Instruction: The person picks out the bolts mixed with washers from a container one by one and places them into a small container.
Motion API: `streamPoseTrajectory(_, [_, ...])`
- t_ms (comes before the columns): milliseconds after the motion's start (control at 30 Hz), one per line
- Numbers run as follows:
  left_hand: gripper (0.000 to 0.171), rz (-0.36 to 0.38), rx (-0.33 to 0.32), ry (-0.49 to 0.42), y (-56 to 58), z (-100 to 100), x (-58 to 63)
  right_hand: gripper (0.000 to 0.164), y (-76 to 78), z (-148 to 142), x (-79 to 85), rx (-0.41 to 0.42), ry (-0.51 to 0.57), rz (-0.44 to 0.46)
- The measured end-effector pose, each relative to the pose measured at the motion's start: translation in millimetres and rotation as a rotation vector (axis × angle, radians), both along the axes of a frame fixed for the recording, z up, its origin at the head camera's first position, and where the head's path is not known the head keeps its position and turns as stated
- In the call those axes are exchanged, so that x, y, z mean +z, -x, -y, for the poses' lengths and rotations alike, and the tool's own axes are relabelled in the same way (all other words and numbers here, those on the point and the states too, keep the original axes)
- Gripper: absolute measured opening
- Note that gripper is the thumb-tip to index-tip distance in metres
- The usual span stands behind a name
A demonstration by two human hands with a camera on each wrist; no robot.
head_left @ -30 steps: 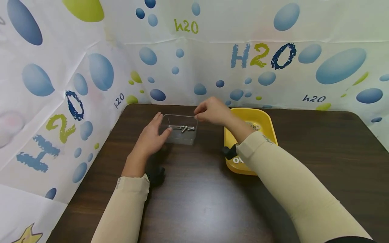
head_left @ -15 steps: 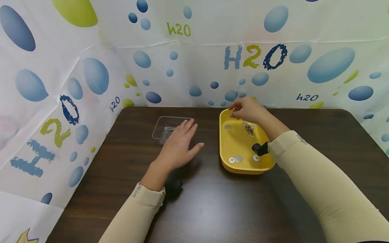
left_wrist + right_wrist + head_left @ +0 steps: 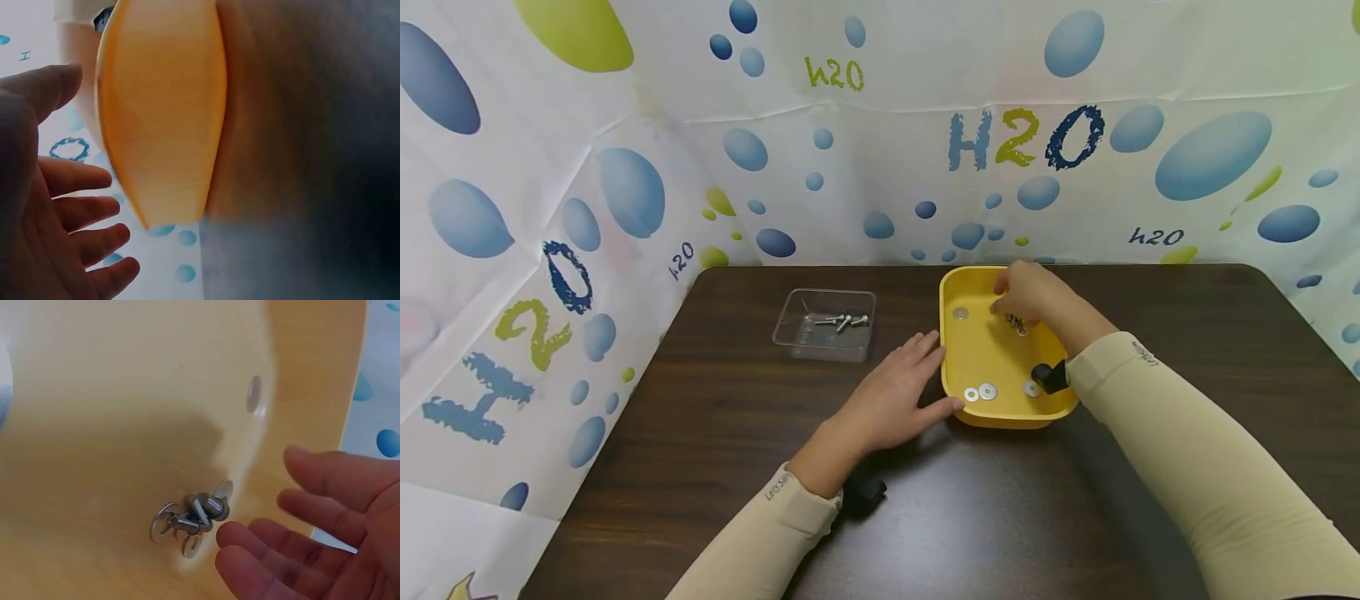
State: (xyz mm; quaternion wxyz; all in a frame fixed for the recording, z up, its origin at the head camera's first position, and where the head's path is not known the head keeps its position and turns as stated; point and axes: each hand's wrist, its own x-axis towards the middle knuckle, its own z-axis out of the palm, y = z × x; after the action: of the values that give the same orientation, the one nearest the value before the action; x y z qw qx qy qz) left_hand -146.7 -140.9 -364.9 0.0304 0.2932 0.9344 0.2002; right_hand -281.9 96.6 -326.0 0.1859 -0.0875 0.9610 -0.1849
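A yellow tray [image 3: 988,354] holds a small pile of screws [image 3: 200,515] mixed with washers [image 3: 164,522] near its far right. My right hand [image 3: 1041,302] reaches down into the tray beside that pile. In the right wrist view its thumb and fingers are apart, loosely bent, with nothing between them. My left hand [image 3: 887,402] is at the tray's left side, fingers straight. Whether it touches the wall [image 3: 162,112] is hard to tell. More washers [image 3: 987,392] lie flat at the tray's near end.
Left of the tray stands a clear plastic box [image 3: 823,353] with a few screws [image 3: 844,322] inside. Both are on a dark wooden table [image 3: 715,417]. A printed white sheet [image 3: 880,83] hangs behind and along the left edge.
My right hand has gone from the clear box rightward and down into the yellow tray. My left hand has left the clear box and come right to the tray's side.
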Motion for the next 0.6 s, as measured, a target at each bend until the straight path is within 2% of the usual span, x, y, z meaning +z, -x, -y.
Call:
streamPoseTrajectory(67, [0.080,0.009,-0.012,0.004,-1.3,-2.5,-2.9,0.044,0.1,0.2,-2.7,0.003,-0.026,-0.016])
streamPoseTrajectory(233, [0.082,-0.011,-0.026,0.018,-2.3,-5.6,-7.2,0.019,-0.2,-0.4,-10.4,0.030,-0.050,-0.059])
streamPoseTrajectory(400, [0.084,-0.012,-0.026,0.027,-3.5,-6.4,-7.4,0.028,0.3,-0.5,-18.5,0.034,-0.038,-0.064])
streamPoseTrajectory(500, [0.084,-0.008,-0.023,0.023,-4.1,-6.2,-7.8,0.013,0.6,0.5,-21.4,0.026,-0.034,-0.058])
streamPoseTrajectory(600, [0.083,-0.006,-0.020,0.021,-4.1,-5.5,-8.4,0.022,0.4,2.3,-23.7,0.044,-0.032,-0.035])
